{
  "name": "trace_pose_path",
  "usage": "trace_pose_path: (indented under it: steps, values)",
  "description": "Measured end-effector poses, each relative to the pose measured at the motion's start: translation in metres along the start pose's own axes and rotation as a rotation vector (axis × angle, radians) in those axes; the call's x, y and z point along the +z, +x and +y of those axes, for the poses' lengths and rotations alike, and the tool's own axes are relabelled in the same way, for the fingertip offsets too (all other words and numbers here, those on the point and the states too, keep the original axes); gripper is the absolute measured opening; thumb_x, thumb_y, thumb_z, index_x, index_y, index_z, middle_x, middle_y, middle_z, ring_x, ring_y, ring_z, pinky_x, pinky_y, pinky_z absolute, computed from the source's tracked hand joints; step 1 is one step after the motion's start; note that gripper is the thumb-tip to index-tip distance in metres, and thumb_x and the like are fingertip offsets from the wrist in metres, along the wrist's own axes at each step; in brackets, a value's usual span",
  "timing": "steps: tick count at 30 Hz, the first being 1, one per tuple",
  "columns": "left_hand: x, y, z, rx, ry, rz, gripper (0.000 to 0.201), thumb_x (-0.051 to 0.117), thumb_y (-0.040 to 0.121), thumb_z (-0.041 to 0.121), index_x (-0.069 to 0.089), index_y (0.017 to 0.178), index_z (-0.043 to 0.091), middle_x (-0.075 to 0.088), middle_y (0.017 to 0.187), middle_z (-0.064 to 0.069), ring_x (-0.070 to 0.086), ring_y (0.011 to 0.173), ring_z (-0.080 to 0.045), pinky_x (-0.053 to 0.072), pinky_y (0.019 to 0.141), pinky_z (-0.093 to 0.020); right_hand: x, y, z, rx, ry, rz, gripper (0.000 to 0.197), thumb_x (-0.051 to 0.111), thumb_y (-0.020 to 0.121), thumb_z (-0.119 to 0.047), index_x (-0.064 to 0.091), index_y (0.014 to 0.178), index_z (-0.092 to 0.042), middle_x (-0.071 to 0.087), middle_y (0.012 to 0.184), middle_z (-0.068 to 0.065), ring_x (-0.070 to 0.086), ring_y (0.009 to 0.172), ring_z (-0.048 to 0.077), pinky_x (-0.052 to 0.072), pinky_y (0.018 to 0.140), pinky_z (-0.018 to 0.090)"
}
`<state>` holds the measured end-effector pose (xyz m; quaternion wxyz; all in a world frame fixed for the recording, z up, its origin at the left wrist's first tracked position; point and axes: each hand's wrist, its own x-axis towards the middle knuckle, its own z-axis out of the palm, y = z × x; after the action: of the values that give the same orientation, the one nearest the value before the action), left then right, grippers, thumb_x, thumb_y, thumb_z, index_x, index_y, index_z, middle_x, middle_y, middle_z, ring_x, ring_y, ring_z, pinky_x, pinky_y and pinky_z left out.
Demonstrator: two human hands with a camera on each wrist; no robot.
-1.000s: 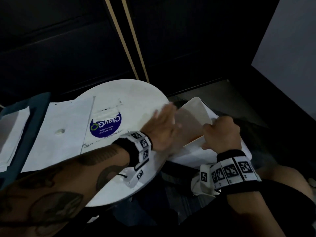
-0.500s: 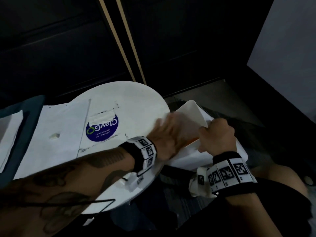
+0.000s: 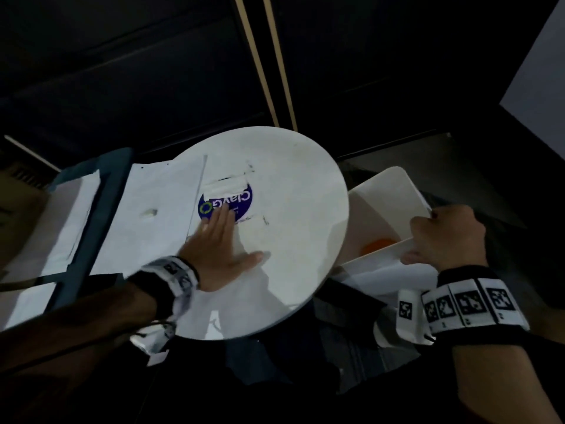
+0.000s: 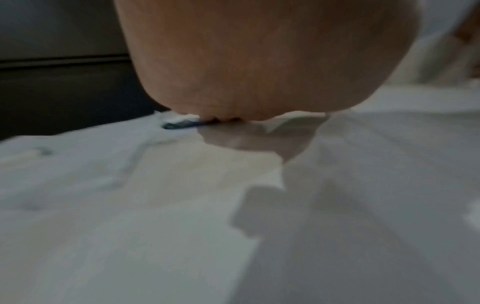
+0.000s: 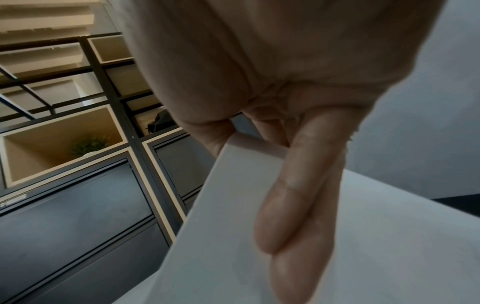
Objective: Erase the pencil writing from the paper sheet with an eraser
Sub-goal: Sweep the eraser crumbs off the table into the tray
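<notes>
Both hands [image 3: 218,250] beside paper sheet [image 3: 159,215]

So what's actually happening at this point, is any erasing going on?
Not right now. The person's left hand lies flat, fingers straight, on the round white table, fingertips at the blue sticker. The right hand grips the rim of a white tray held beside the table edge. A small white lump, possibly the eraser, sits untouched on the paper sheet.
</notes>
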<state>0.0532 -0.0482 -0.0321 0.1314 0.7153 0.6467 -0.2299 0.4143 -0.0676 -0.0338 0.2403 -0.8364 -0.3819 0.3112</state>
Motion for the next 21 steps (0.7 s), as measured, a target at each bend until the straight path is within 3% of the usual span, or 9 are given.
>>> trace_pose_path:
  steps: [4,8,10,12,14,17,19,21]
  values:
    - [0.017,0.007,0.057,-0.008,-0.148,0.054,0.117,0.002,0.088,0.089,-0.025,0.159,0.000,-0.037,0.165,-0.018,-0.033,0.154,-0.031,-0.014,0.128,-0.043,0.002,-0.013,0.005,-0.003,0.026,0.024,0.014,0.058,0.081,-0.011,0.065,0.085,0.001,0.064,0.059,0.008,0.055,0.050,0.016,0.035,0.047,0.021]
    - [0.011,0.020,0.131,0.230,-0.125,0.051,0.096,0.006,0.099,0.073,-0.010,0.165,0.005,-0.038,0.165,-0.017,-0.038,0.151,-0.031,-0.014,0.127,-0.051,0.006,-0.024,0.006,-0.011,0.082,0.027,0.018,0.056,0.083,-0.013,0.063,0.086,0.002,0.069,0.060,0.011,0.057,0.036,0.011,0.041,0.047,0.022]
    - [0.006,0.018,0.174,0.370,-0.087,0.046,0.082,0.015,0.108,0.059,-0.011,0.165,0.006,-0.033,0.168,-0.013,-0.033,0.154,-0.028,-0.011,0.128,-0.055,0.005,-0.030,0.007,-0.023,0.083,0.042,0.018,0.055,0.084,-0.012,0.064,0.084,0.004,0.065,0.055,0.008,0.058,0.038,0.014,0.039,0.049,0.022]
    - [-0.001,0.016,0.198,0.475,-0.096,0.051,0.072,0.018,0.112,0.050,-0.009,0.166,0.010,-0.025,0.172,-0.009,-0.025,0.158,-0.025,-0.007,0.128,-0.053,0.002,-0.035,0.009,-0.035,0.061,0.058,0.018,0.055,0.087,-0.011,0.063,0.083,0.005,0.059,0.056,0.005,0.054,0.048,0.016,0.032,0.049,0.023]
    - [-0.013,0.013,0.198,0.545,-0.145,0.071,0.070,0.020,0.114,0.046,-0.010,0.166,0.011,-0.023,0.173,-0.006,-0.020,0.160,-0.021,-0.004,0.130,-0.048,-0.001,-0.038,0.012,-0.035,0.062,0.057,0.019,0.055,0.088,-0.013,0.063,0.083,0.004,0.058,0.054,0.004,0.053,0.042,0.011,0.031,0.048,0.023]
    - [-0.026,0.009,0.157,0.400,-0.209,0.142,0.078,0.014,0.110,0.057,-0.016,0.164,0.009,-0.027,0.171,-0.009,-0.020,0.159,-0.022,-0.006,0.130,-0.044,-0.002,-0.037,0.015,-0.013,0.089,0.018,0.019,0.057,0.085,-0.014,0.063,0.082,0.003,0.065,0.052,0.005,0.057,0.038,0.007,0.039,0.050,0.024]
    - [-0.017,0.007,0.127,0.198,-0.153,0.119,0.092,0.006,0.102,0.071,-0.019,0.162,0.005,-0.028,0.170,-0.013,-0.021,0.159,-0.027,-0.007,0.130,-0.045,-0.003,-0.037,0.014,0.002,0.113,0.012,0.018,0.058,0.082,-0.016,0.063,0.083,0.001,0.070,0.065,0.011,0.065,0.056,0.020,0.047,0.055,0.028]
    - [0.000,0.001,0.121,0.056,-0.108,0.091,0.103,0.001,0.096,0.078,-0.018,0.162,0.001,-0.026,0.170,-0.018,-0.020,0.159,-0.032,-0.006,0.130,-0.046,-0.006,-0.038,0.011,-0.002,0.120,0.009,0.015,0.059,0.082,-0.015,0.062,0.083,0.000,0.071,0.070,0.012,0.065,0.062,0.024,0.047,0.056,0.029]
